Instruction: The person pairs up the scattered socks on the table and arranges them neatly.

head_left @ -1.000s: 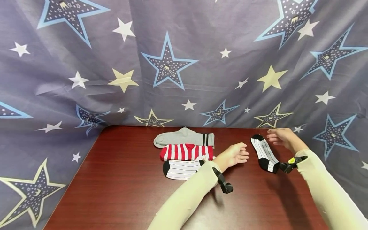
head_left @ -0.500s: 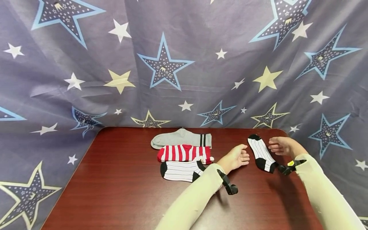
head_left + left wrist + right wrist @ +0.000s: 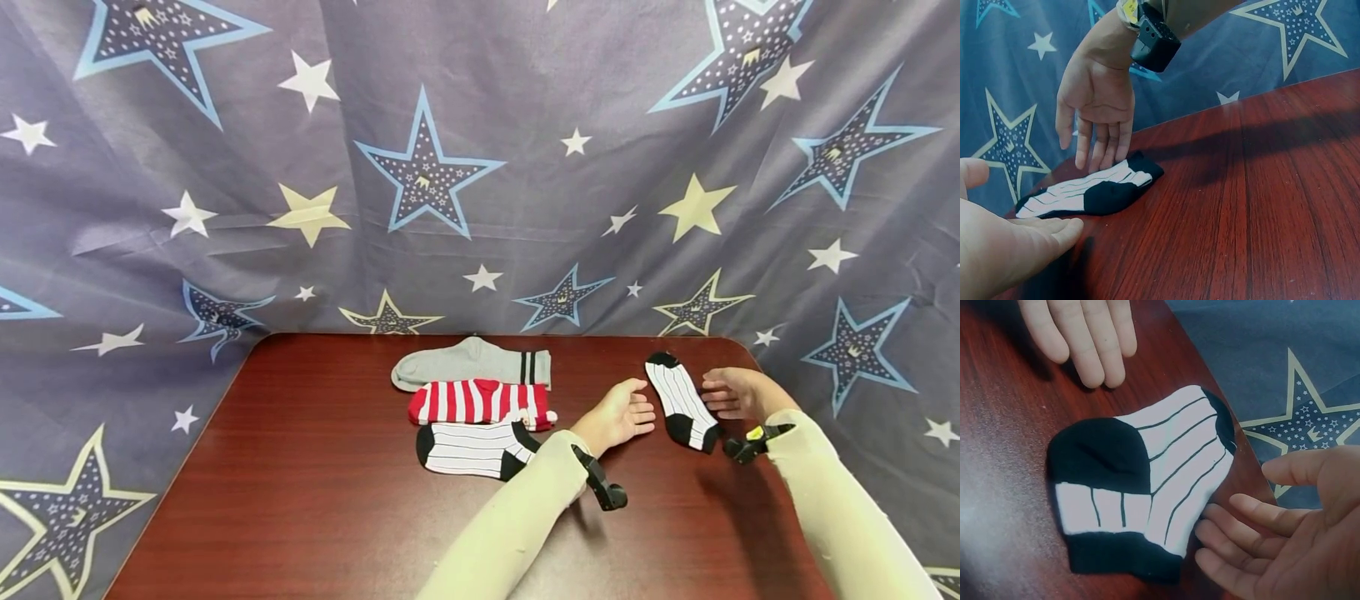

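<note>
A white ankle sock (image 3: 681, 400) with thin dark stripes and black toe, heel and cuff lies flat at the table's right side, slanting between the two hands. On its left is my left hand (image 3: 617, 414), fingers extended and holding nothing. Across from it my right hand (image 3: 737, 393) hangs with relaxed fingers at the sock's right edge. In the right wrist view the right fingertips (image 3: 1213, 512) come very close to the sock (image 3: 1172, 469); whether they touch it I cannot tell. The left wrist view shows both palms turned toward the sock (image 3: 1091, 190).
Left of the hands, a grey sock (image 3: 468, 365), a red-and-white striped sock (image 3: 476, 402) and another white striped sock (image 3: 468, 448) lie in a stack of rows on the brown table (image 3: 300, 500). The left sleeve partly covers the nearest one. A star-patterned cloth (image 3: 525, 208) hangs behind.
My right hand has come down a little toward the near side, beside the sock. My left hand has shifted slightly nearer to it. The view has tilted slightly; the socks lie as before.
</note>
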A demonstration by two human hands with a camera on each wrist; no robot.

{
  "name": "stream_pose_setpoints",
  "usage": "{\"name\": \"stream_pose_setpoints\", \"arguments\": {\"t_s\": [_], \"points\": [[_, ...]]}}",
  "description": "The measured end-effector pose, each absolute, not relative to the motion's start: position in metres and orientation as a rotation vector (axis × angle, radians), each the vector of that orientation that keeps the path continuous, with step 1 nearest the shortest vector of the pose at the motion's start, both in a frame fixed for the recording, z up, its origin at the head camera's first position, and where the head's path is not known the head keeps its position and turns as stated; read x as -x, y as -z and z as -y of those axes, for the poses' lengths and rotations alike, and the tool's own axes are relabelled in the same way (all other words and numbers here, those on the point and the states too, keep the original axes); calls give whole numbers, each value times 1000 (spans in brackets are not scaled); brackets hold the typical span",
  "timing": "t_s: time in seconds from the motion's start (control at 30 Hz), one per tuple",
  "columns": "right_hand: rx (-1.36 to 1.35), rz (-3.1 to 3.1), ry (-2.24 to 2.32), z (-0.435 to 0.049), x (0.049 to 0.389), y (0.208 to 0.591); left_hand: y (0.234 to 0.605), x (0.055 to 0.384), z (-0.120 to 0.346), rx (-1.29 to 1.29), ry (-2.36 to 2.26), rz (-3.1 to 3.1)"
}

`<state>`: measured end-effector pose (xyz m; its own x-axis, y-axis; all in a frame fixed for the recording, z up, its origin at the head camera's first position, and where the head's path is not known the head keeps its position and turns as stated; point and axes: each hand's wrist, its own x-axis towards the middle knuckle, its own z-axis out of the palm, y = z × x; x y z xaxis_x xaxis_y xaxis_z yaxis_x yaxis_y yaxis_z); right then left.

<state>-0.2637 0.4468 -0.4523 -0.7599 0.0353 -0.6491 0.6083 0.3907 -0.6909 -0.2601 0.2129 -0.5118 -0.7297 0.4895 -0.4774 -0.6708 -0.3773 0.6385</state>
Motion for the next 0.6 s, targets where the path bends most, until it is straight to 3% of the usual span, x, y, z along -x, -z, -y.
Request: {"name": "stream_pose_setpoints", "arguments": {"t_s": [0.6], "points": [[-620, -2003, 1487, -436, 260, 459, 510, 262, -212, 275, -2098, -1152]]}}
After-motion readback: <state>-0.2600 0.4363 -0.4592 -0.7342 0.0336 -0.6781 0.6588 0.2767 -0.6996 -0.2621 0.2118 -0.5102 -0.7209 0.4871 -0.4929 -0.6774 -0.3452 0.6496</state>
